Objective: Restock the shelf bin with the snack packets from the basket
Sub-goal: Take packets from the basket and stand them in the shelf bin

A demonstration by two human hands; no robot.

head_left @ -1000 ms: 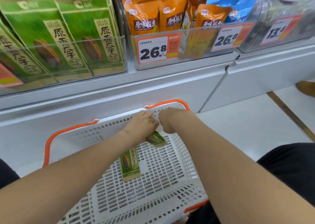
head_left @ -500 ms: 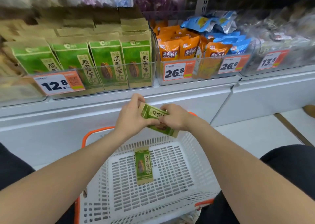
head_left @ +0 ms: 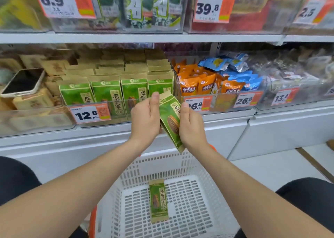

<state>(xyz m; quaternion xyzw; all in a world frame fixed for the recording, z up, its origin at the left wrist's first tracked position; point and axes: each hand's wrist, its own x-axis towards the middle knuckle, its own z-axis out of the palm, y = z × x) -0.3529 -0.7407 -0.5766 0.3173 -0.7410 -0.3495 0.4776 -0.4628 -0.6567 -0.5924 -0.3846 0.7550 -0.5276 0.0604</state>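
Holding packet [head_left: 170, 122] between left hand [head_left: 144, 118] and right hand [head_left: 191, 127].

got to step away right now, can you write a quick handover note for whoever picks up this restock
Left hand: grips the green snack packet near its top, thumb on the front.
Right hand: holds the same packet along its right edge.
The packet is tilted, in the air in front of the shelf bin with the 12.8 price tag, not yet in it.
Basket: a second packet lies flat on its floor.
Done: the bin holds rows of matching packets; how many came from the basket cannot be told.
Left: put the held packet in the bin, then the second one.
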